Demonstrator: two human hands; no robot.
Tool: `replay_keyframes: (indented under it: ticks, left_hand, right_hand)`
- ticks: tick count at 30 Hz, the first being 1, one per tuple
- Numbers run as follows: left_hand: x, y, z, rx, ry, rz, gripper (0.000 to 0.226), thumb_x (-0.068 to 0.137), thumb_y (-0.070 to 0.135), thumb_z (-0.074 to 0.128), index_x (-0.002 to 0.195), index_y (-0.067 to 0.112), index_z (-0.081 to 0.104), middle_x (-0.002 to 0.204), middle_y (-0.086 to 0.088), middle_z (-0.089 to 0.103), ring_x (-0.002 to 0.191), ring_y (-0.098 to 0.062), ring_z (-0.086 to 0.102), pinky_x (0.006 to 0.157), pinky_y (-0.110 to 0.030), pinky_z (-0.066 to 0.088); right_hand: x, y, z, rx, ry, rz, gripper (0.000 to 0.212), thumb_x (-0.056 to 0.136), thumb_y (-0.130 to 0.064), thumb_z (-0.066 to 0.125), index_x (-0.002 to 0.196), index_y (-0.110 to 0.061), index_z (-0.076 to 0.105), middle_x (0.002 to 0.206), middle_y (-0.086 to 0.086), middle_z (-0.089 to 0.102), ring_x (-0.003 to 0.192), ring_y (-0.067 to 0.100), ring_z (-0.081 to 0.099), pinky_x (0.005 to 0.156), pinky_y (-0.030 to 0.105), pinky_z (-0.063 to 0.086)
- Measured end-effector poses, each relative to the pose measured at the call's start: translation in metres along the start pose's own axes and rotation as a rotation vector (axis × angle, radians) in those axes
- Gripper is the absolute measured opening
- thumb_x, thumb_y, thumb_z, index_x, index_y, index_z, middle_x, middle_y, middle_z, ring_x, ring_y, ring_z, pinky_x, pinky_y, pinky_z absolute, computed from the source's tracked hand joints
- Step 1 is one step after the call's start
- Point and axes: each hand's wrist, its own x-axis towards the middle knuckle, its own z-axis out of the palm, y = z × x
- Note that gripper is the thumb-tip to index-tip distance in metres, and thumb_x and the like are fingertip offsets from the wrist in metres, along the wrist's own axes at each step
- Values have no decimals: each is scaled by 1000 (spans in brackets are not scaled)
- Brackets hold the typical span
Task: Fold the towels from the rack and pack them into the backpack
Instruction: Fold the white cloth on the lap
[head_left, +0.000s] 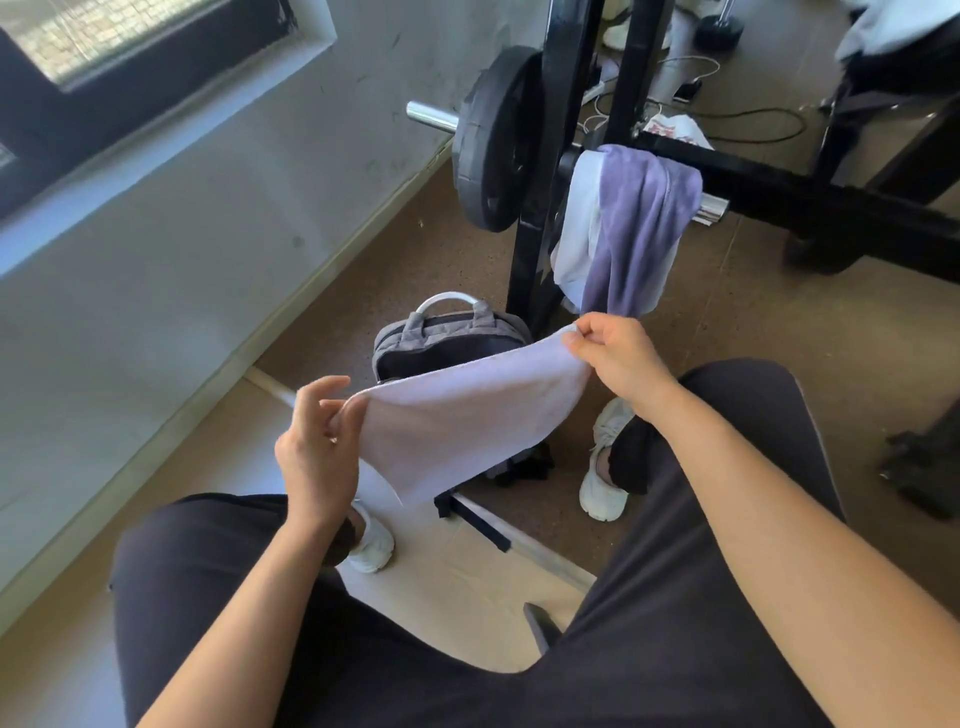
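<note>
Pale towel (467, 410): stretched between your hands above your knees. Your left hand (317, 457) holds its left corner, fingers partly spread; your right hand (618, 358) pinches its right corner. Backpack (447, 338): open, upright on the floor, behind the towel, beside the rack (540, 208). Purple towel (639, 228) and white towel (579, 228): draped over the rack's bar.

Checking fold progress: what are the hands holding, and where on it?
Both hold one pale towel along its upper edge: the right hand pinches its far corner, the left hand grips the near corner.
</note>
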Motion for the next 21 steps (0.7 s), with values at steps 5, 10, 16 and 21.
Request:
replay_keyframes:
  ticks: [5,10,16,21]
  left_hand:
    - [21,-44,-28,419,-648,51,25,80,18,88,102,28,82,83,8,80,82,-14,76,75,-28,53]
    - [18,-31,-19,250,-117,143,14,91,4,75,101,13,80,92,-1,77,84,-21,71,74,-25,45]
    - [15,-44,-15,543,-674,-82,7,100,25,63,94,26,62,102,-1,73,102,-29,68,77,-36,47]
    - [19,-55,-12,384,-389,-162,9,101,20,59,100,17,67,88,-6,70,84,-33,61,74,-41,49]
  right_hand:
    - [-2,14,-11,-129,-619,196,10,97,-13,64,91,-13,72,75,3,67,78,18,64,74,35,58]
    - [2,7,7,109,-44,67,7,99,-10,60,100,-7,66,89,4,73,86,12,72,78,24,62]
    - [-3,23,11,-260,-583,87,10,87,-6,68,78,-10,67,77,2,65,75,14,65,76,33,55]
    - [-4,28,17,-74,-524,318,13,96,-4,62,84,-6,65,101,16,70,95,26,72,75,32,61]
